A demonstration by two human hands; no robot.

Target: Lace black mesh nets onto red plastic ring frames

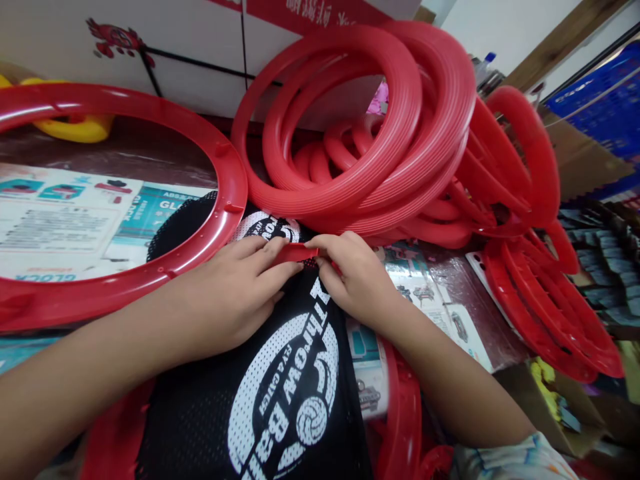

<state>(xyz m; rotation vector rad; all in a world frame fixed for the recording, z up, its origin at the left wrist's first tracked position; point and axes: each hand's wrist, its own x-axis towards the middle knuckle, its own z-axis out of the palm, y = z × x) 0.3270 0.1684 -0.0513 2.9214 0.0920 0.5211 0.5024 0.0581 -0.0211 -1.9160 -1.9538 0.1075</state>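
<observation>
Black mesh fabric (200, 407) with white "Throw Ball" lettering lies below my hands. A narrow red plastic piece (296, 253) shows between my fingertips, over the fabric; my hands hide the rest of it. My left hand (245, 287) is closed, its thumb and fingers gripping the left end of this piece. From the other side, my right hand (355, 273) pinches its right end and the fabric edge there. A large red plastic ring (231, 177), its ribbed underside up, lies left of my hands, beneath my left forearm.
Ribbed red rings (330, 190) are piled behind my hands. More red ring parts (555, 320) stack at the right table edge. A white carton (195, 40) stands at the back, near a yellow part (75, 128). An open cardboard box (570, 420) sits low at right.
</observation>
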